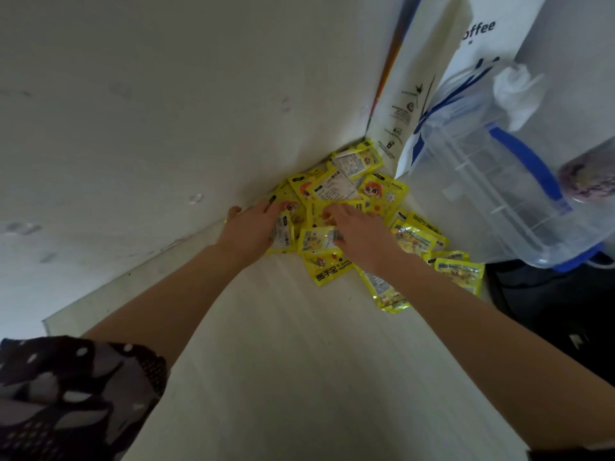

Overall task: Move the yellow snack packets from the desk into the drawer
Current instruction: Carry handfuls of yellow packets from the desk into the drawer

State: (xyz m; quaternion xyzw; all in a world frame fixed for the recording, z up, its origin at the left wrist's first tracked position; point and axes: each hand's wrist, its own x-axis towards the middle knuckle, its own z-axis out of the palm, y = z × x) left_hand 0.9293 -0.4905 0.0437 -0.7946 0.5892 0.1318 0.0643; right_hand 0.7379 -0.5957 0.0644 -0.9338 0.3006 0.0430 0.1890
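A heap of yellow snack packets [346, 191] lies in the far corner of the pale desk [283, 344], against the wall. More packets [459, 272] trail to the right along the desk's edge. My left hand [251, 229] lies on the left side of the heap, fingers curled around a packet [283, 232], thumb spread toward the wall. My right hand [361, 232] rests on the middle of the heap and pinches a packet [317, 235] between thumb and fingers. No drawer is in view.
A clear plastic box [492, 194] with blue handles stands right of the heap. Behind it leans a white paper coffee bag [432, 78]. A dark object [549, 311] sits beyond the desk's right edge. The wall [149, 111] bounds the desk on the left.
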